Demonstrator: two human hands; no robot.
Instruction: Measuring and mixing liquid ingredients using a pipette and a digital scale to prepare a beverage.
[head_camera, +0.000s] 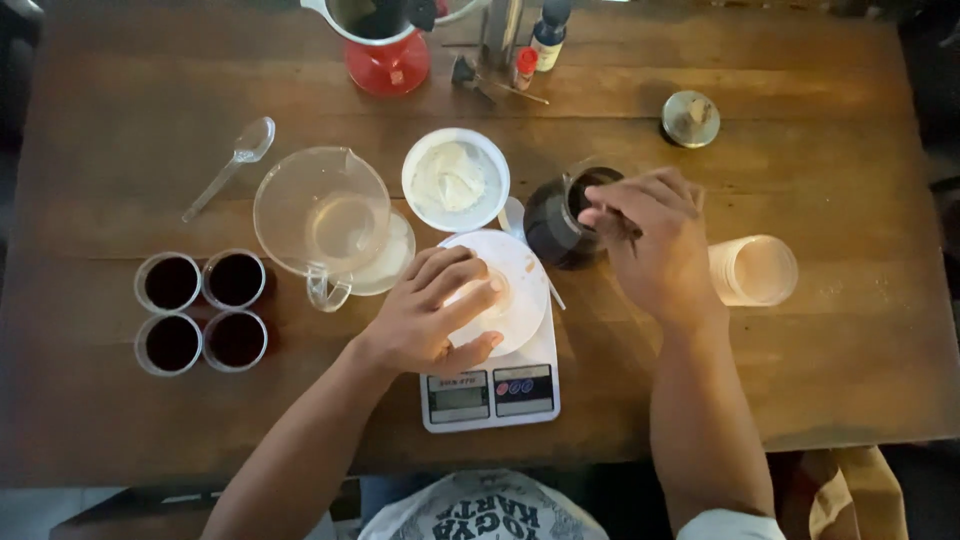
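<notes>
My left hand (432, 308) wraps around a small clear cup (490, 290) standing on the round white plate of a digital kitchen scale (488, 392). My right hand (655, 235) pinches a thin dark utensil (628, 228) whose end dips into a dark glass jar (560, 222) of dark liquid just right of the scale. The cup's contents are hidden by my fingers. A white bowl of white powder (455, 180) sits right behind the scale.
A clear glass pitcher (322, 215) stands left of the bowl, with several cups of dark liquid (200, 310) further left and a clear plastic spoon (228, 168). Stacked clear cups (752, 270) lie at right, a round metal lid (690, 118) behind them. A red-based container (385, 45) and small bottles (535, 45) stand at the far edge.
</notes>
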